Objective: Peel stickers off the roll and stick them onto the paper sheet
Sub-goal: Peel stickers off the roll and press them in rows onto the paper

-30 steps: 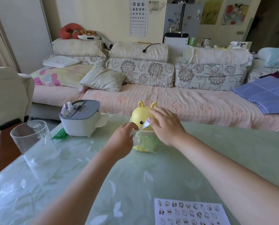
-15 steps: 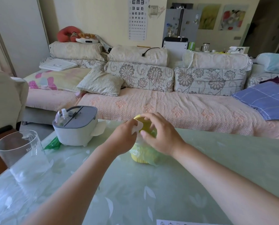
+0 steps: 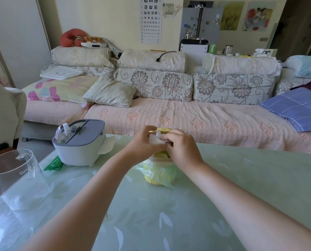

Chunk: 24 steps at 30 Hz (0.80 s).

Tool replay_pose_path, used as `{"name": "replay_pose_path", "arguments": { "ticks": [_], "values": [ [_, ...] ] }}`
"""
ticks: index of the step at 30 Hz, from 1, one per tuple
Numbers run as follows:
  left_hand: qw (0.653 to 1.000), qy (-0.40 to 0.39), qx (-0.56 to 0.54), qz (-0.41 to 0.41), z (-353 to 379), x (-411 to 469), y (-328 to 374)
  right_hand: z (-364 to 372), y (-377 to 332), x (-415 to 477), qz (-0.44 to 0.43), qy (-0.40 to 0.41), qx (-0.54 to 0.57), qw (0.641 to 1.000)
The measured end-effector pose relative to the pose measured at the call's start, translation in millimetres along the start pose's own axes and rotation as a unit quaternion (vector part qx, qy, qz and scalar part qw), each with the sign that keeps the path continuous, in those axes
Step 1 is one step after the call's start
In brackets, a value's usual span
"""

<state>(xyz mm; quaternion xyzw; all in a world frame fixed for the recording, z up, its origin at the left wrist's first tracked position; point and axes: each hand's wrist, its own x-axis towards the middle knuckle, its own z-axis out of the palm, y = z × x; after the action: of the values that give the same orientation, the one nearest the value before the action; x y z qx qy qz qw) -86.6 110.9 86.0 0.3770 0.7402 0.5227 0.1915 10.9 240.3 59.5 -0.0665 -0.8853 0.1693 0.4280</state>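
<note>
Change noted: one second ago the lid of the small yellow plastic bin (image 3: 157,176) stood shut with its face showing and the right hand (image 3: 182,147) lay over it. Half a second ago the lid was being lifted. The yellow lid (image 3: 160,130) is now tipped back and seen edge-on behind both hands. The left hand (image 3: 142,144) has closed in from beside the bin to meet the right hand over the opening. The printed sticker sheet, seen one second ago at the near edge of the table, has passed below the frame as the view lifted; no roll can be made out.

Fingers: the left hand's fingers are curled, with thumb and fingertips pinching a white crumpled scrap (image 3: 155,139) directly above the bin mouth. The right hand's fingers are also curled, their tips pinching the right side of the same scrap. Whether the scrap is sticker backing cannot be told.

Position: the bin, lined with a thin pale green plastic bag, stands on the glass-topped pale green table (image 3: 169,214). To its left sit a grey-and-white lidded container (image 3: 80,144), a green packet (image 3: 54,163) and a clear glass beaker (image 3: 15,174)
</note>
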Motion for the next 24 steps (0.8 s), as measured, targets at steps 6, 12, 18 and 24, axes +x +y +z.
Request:
{"name": "replay_pose_path", "arguments": {
  "ticks": [6,12,18,24],
  "values": [
    [0.921,0.149,0.294,0.210,-4.5,-22.2,-32.7,11.0,-3.1,4.7,0.068,-0.208,-0.269,0.938],
    [0.875,0.059,0.423,0.228,5.8,-30.9,-62.1,-4.3,-14.4,16.9,0.163,-0.323,-0.165,0.918],
    [0.857,0.062,0.473,0.194,12.0,-16.4,-47.4,-26.8,-22.8,12.7,0.137,-0.263,-0.098,0.950],
    [0.912,0.049,0.366,0.181,5.4,-21.9,-49.4,-25.6,-19.3,4.4,0.138,-0.293,-0.089,0.942]
  ]
}}
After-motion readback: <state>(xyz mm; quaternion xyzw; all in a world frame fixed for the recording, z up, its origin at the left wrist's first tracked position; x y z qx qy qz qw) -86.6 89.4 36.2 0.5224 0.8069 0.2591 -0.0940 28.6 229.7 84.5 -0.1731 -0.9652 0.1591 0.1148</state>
